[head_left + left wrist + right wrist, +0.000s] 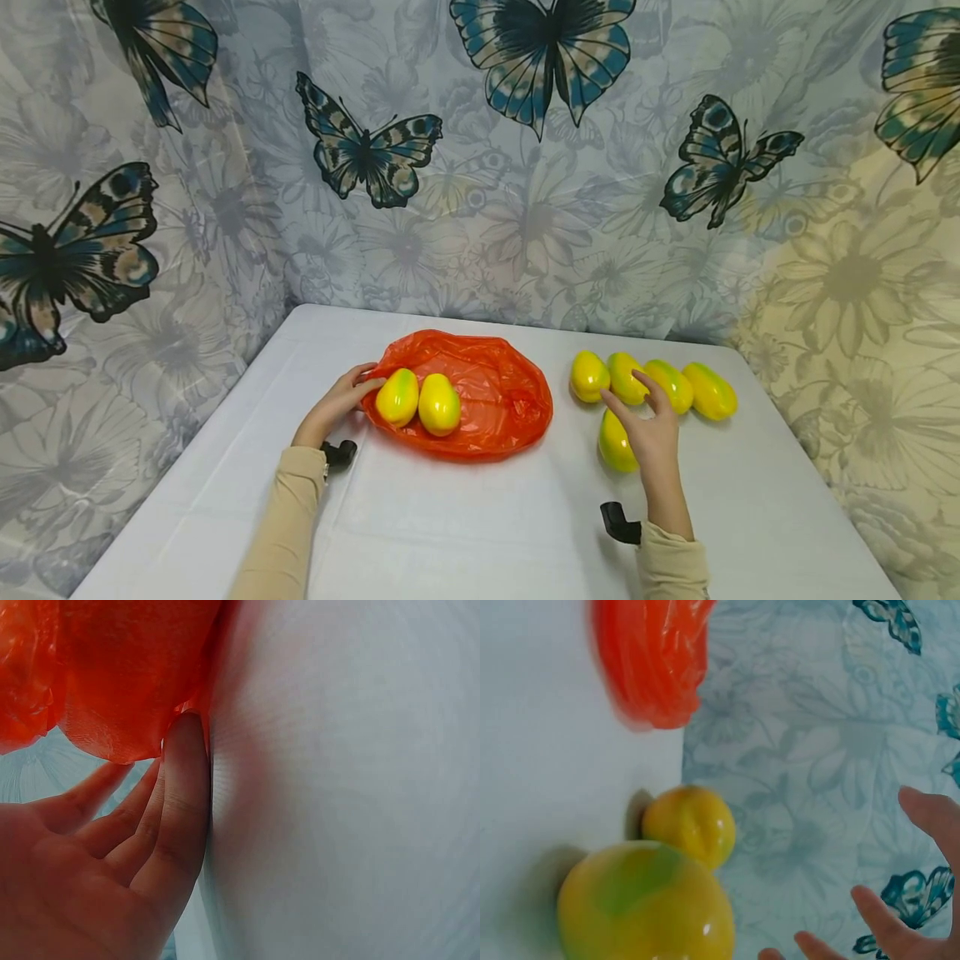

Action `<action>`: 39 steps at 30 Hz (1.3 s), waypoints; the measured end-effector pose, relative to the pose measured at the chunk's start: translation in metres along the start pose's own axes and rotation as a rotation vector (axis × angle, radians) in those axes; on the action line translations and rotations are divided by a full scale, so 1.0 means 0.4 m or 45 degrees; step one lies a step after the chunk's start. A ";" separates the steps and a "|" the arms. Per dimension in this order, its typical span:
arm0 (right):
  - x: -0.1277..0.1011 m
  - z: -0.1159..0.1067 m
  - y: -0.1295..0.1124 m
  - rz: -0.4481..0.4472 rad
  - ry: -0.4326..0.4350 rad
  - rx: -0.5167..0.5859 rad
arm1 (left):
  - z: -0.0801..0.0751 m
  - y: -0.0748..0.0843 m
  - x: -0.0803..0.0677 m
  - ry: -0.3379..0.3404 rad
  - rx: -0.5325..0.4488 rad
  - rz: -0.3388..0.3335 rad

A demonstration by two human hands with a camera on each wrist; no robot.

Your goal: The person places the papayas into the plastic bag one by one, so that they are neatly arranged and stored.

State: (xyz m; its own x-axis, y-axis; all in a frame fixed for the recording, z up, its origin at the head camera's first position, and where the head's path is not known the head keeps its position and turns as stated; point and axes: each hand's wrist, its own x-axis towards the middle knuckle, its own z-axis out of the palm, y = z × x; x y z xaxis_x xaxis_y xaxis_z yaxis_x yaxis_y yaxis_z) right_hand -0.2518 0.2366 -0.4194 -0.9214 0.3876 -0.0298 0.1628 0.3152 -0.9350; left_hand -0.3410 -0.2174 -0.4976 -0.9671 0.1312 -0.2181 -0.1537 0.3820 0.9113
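Note:
A red plastic bag (495, 400) lies spread on the table, its rim opened out, with two yellow-green mangoes (439, 405) on its left part. At the bag's left edge, my left hand (337, 407) touches the plastic; the left wrist view shows its fingers (184, 780) extended, tips against the bag's side. My right hand (651, 425) is held over the loose mangoes on the right, thumb and fingers spread apart with nothing between them. It partly covers the nearest mango (617, 442) in the head view.
Behind the right hand, several more mangoes (708, 392) form a row near the table's back right. A white cloth covers the table (465, 533). Butterfly-patterned fabric (525, 250) hangs along the back and sides. Dark wrist-camera mounts (621, 525) stick out by both wrists.

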 end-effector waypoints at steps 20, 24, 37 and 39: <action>0.015 -0.011 0.107 0.120 -0.047 -0.037 | 0.000 0.001 -0.002 0.002 0.005 -0.009; 0.017 -0.008 0.128 0.145 -0.058 -0.055 | -0.004 0.001 -0.002 -0.003 0.004 -0.007; 0.011 0.002 0.139 0.192 -0.121 -0.046 | -0.005 0.001 -0.003 0.006 0.005 0.008; 0.011 0.004 0.141 0.193 -0.129 -0.051 | -0.004 0.000 -0.002 0.008 0.011 0.009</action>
State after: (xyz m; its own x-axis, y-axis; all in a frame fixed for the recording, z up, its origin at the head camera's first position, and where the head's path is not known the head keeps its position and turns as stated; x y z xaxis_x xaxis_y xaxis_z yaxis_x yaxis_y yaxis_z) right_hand -0.2472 0.2545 -0.4728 -0.9157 0.3447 -0.2065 0.3144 0.2947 -0.9024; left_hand -0.3405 -0.2189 -0.4968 -0.9693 0.1280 -0.2097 -0.1453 0.3894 0.9095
